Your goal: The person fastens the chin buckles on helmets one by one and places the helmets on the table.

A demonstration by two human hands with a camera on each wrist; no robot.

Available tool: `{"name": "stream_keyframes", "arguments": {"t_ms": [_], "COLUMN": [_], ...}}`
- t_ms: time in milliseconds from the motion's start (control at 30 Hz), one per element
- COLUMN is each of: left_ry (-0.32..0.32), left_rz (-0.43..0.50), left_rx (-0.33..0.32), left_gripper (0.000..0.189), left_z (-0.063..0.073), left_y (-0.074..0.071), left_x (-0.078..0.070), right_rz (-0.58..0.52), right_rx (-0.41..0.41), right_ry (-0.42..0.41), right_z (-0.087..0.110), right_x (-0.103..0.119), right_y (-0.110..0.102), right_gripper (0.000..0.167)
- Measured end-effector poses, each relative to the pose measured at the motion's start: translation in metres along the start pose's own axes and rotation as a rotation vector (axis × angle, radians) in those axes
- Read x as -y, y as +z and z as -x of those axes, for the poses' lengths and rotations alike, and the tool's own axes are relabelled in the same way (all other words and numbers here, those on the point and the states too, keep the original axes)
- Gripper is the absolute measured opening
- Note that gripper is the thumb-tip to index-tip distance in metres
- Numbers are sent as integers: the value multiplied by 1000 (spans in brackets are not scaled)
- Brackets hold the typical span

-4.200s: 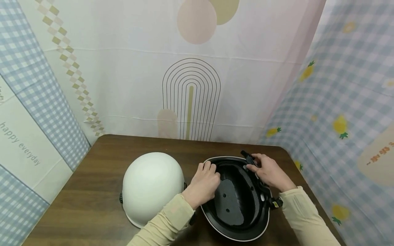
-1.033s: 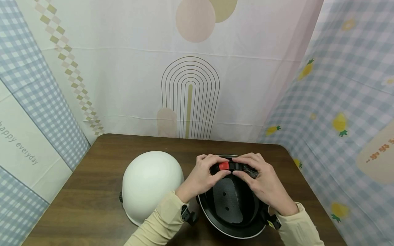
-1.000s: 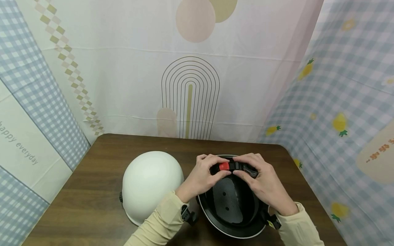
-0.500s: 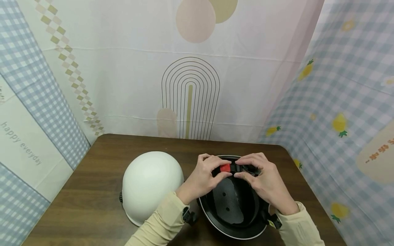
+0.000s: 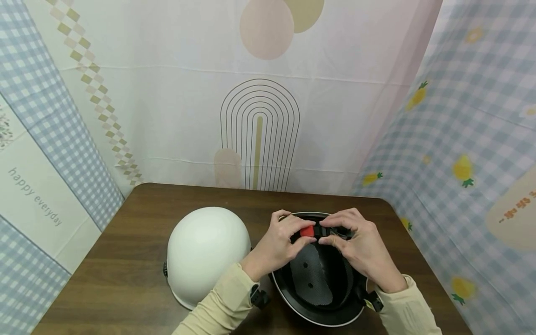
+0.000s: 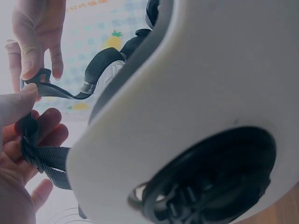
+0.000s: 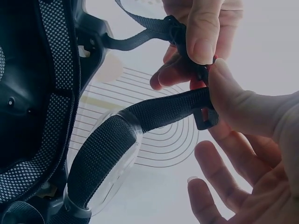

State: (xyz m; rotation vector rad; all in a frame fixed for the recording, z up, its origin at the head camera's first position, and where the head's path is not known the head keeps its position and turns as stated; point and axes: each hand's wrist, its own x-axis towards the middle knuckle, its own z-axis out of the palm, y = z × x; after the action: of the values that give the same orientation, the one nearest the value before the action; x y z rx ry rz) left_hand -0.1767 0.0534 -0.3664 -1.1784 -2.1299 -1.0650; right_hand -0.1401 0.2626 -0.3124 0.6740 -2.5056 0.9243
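Note:
An upturned helmet (image 5: 311, 279) with a black lining and a pale rim lies on the table's right half. Above its far side, my left hand (image 5: 276, 239) pinches the red-and-black buckle (image 5: 307, 231) of the chin strap between thumb and fingers. Facing it, my right hand (image 5: 362, 244) pinches the black strap end of that buckle; fingertips of both hands nearly meet. In the right wrist view, a black webbing strap (image 7: 173, 109) with a clear plastic chin piece (image 7: 114, 163) runs to the pinch. The left wrist view shows the white shell (image 6: 224, 70) close up.
A second white helmet (image 5: 207, 256), dome up, stands on the brown wooden table (image 5: 121, 265) just left of my left forearm. Patterned cloths hang behind the table and along both sides.
Earlier the hands were apart at the helmet's two sides; they have since come together over its far side, pinching the buckle. In the last second they have shifted only slightly.

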Motion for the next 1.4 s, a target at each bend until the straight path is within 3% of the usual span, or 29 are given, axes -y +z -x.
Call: {"name": "stream_keyframes", "arguments": {"t_ms": [433,633,833,1400], "left_ry": [36,70,123,91], "left_rz": [-32,-47,-122,-120], "left_rx": [6,-1,12,30], "left_gripper": [32,31,30,30], "left_z": [-1,-2,-3,-2], "left_y": [1,3,5,5], "left_x": [-1,-1,-3,-3], "right_rz": [24,24,48,75], "right_rx": [17,13,34,39], "right_ry": [45,14,-36,-44], "right_z": [1,2,0,1], "right_x": [-1,-2,-2,-4], "right_y": [-1,-1,1,4], "right_gripper": [40,40,38,40]}}
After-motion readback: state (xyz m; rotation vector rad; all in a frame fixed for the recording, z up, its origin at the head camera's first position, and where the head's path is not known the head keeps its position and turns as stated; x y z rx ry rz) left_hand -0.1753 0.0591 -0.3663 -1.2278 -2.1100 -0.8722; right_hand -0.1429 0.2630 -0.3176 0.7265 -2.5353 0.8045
